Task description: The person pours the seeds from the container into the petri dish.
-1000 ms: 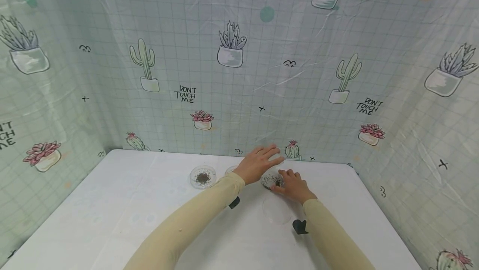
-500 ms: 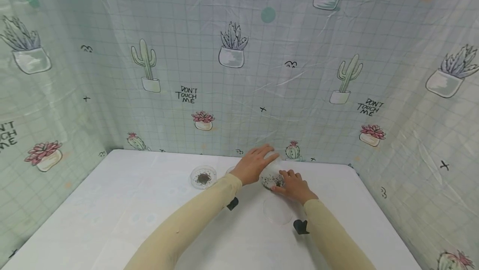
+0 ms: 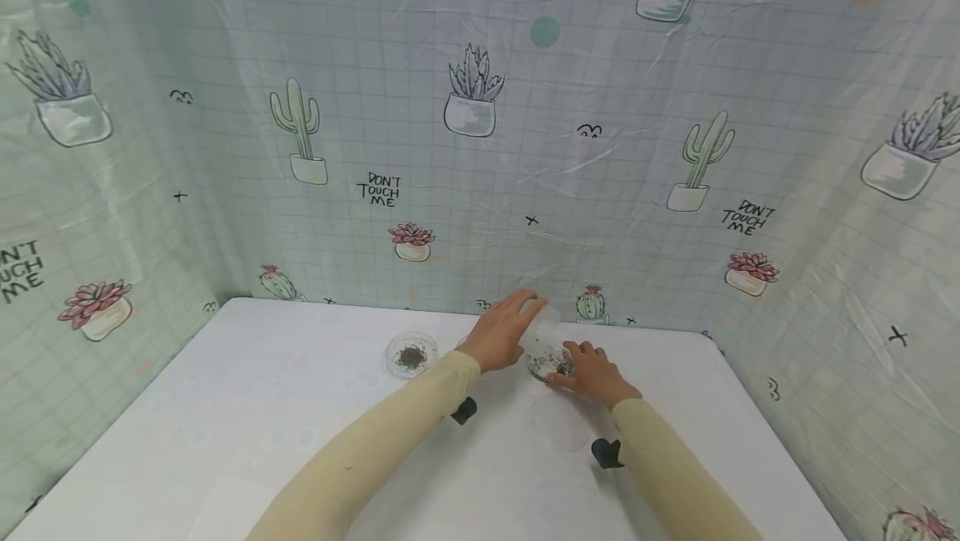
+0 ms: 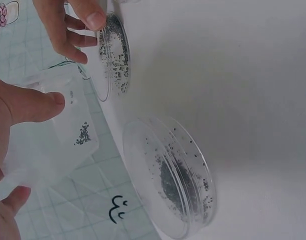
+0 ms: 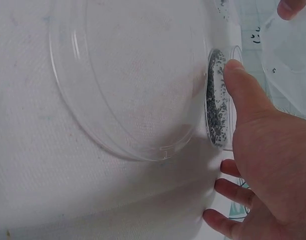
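Observation:
My left hand [image 3: 498, 337] holds a translucent white plastic weighing boat [image 4: 48, 145], thumb on its inner face. A few dark grains cling inside the tilted boat. Just below and right of it, a clear petri dish [image 3: 546, 363] with scattered dark grains stands on the table. My right hand [image 3: 596, 376] grips this dish by its side, with the thumb [image 5: 235, 75] on the near rim. Fingers on its far side are partly hidden in the head view. A clear round lid [image 3: 561, 424] lies flat in front of the dish.
Another petri dish [image 3: 412, 358] with a dark grain pile stands to the left. A third dish [image 4: 168, 180], also holding grains, is mostly hidden behind my left hand in the head view. Patterned cloth [image 3: 480, 191] rises behind the white table [image 3: 315, 374].
My left hand has drawn slightly left and turned, so more of the weighing boat shows. The right hand stays on the dish. The head view has shifted slightly.

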{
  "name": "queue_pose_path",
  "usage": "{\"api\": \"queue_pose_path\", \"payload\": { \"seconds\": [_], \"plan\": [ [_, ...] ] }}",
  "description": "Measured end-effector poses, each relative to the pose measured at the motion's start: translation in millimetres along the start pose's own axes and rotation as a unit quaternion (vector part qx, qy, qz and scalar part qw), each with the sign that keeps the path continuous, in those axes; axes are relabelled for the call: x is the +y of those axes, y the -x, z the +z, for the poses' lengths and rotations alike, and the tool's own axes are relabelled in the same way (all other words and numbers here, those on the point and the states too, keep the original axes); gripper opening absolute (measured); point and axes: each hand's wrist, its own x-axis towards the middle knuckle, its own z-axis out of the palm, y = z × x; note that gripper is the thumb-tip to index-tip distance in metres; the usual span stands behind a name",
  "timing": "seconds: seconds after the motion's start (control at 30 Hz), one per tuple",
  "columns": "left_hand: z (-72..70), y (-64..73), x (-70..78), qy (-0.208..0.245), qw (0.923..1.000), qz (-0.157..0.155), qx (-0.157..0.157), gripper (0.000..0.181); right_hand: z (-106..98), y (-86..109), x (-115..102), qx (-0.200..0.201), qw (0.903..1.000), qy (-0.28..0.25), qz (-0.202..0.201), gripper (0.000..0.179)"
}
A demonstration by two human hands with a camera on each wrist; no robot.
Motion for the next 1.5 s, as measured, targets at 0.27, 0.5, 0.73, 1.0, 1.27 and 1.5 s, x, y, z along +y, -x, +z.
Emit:
{"api": "queue_pose_path", "payload": {
  "seconds": [0.27, 0.5, 0.73, 1.0, 1.27, 1.5],
  "plan": [
    [1.6, 4.1, -5.9, 0.015, 0.9997, -0.011, 0.015, 0.091, -2, 1.5, 1, -0.009, 0.9999, -0.008, 0.007, 0.085],
    [0.6, 8.7, -8.8, 0.027, 0.9993, -0.025, 0.011, 0.089, -2, 2.6, 2, -0.017, 0.9996, -0.019, 0.016, 0.090],
    [-3.5, 14.5, -11.4, 0.055, 0.9975, -0.045, 0.006, 0.090, -1, -0.3, 8, -0.004, 0.9992, -0.039, 0.007, 0.094],
    [-6.3, 21.9, -17.2, 0.068, 0.9963, -0.050, 0.015, 0.091, -3, 6.6, 10, 0.010, 0.9987, -0.046, -0.022, 0.091],
    [-11.5, 28.9, -22.0, 0.057, 0.9970, -0.050, 0.016, 0.093, -5, 14.1, 8, 0.013, 0.9985, -0.050, -0.017, 0.086],
    [-14.3, 34.5, -27.7, 0.073, 0.9952, -0.063, 0.013, 0.095, -6, 16.8, 6, 0.019, 0.9981, -0.054, -0.025, 0.086]
  ]
}}
